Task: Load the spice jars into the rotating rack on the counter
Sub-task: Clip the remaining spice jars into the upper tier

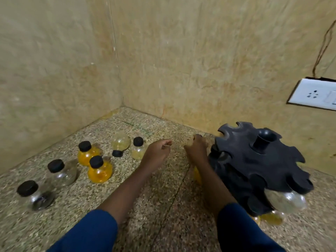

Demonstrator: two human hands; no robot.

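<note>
Spice jars, black-capped, stand left on counter; right hand grips pale jar beside black rack; left hand loosely curled, holding nothing.

COUNT | rack 1 | racked jars 3 visible | loose on counter: orange jars 2, pale jars 2, clear jars 2 | held jar 1, blurred | hands 2: left hand, right hand | wall socket 1
</note>
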